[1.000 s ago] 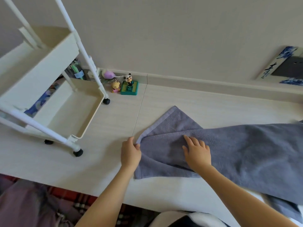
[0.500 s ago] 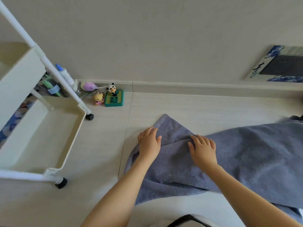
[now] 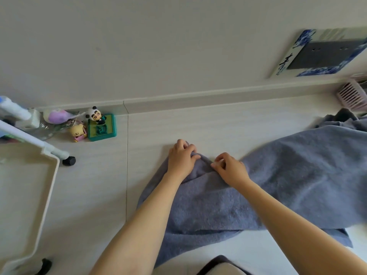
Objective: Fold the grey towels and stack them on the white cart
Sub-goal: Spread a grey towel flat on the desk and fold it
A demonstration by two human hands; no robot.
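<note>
The grey towel (image 3: 228,201) lies spread on the pale floor, its far left corner bunched under both hands, its long body running off to the right. The left hand (image 3: 181,158) curls its fingers round the far corner; the right hand (image 3: 230,169) pinches the hem just beside it. Both hold cloth, neither is free.

To do this fold well, I judge the two grips should draw the edge taut between them and carry it over in one level line, so the corners meet square before the cloth is pressed flat — a slack hem will leave a skewed layer. The white cart (image 3: 29,195) stands well apart to the left, with small toy figures (image 3: 95,124) by the wall.

Against the earlier frames, the hands sit farther up the towel and closer together — flat palms have become pinches.
</note>
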